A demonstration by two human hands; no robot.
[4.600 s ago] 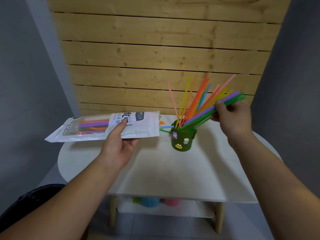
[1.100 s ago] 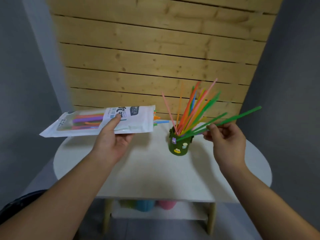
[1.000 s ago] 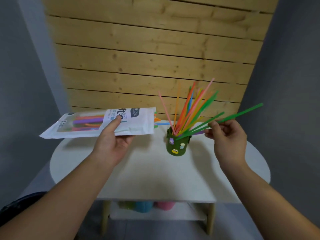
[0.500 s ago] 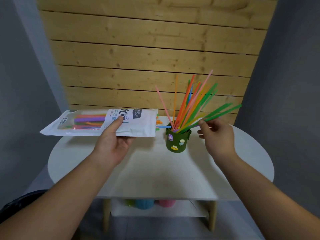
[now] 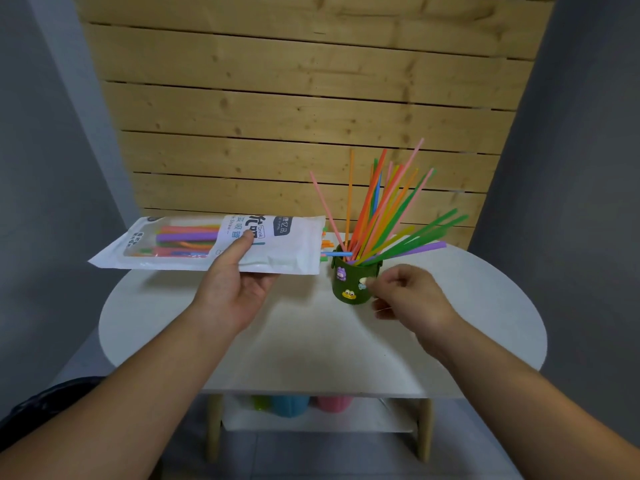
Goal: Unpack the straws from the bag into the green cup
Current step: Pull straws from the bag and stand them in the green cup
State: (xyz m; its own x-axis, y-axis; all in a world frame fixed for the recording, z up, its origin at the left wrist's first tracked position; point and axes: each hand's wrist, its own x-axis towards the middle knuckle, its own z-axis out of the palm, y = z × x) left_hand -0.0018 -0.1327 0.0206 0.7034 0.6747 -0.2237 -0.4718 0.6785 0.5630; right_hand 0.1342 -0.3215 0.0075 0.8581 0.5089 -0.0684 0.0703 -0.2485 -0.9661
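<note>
Tipping is the main worry: the green cup (image 5: 352, 284) is small, and the straws (image 5: 375, 209) crowded into it fan high and lean mostly to the right, several green and purple ones lying almost flat over the rim. The right hand (image 5: 412, 299) hovers just beside the cup's front right side, fingers loosely curled with nothing visible in them, though motion blur hides whether they touch the wall; a careless brush could topple the lot. The left hand (image 5: 235, 289) grips the bag (image 5: 287, 252), thumb on top and fingers beneath, holding it level above the left rear of the white table (image 5: 311, 344), its mouth facing the cup with a few straw ends poking out. Dipping that end would likely spill them onto the table. A reach to the bag mouth must pass the cup and its fan. Behind stands a plank wall (image 5: 294, 112); coloured cups (image 5: 294, 405) sit on the lower shelf (image 5: 363, 415).
</note>
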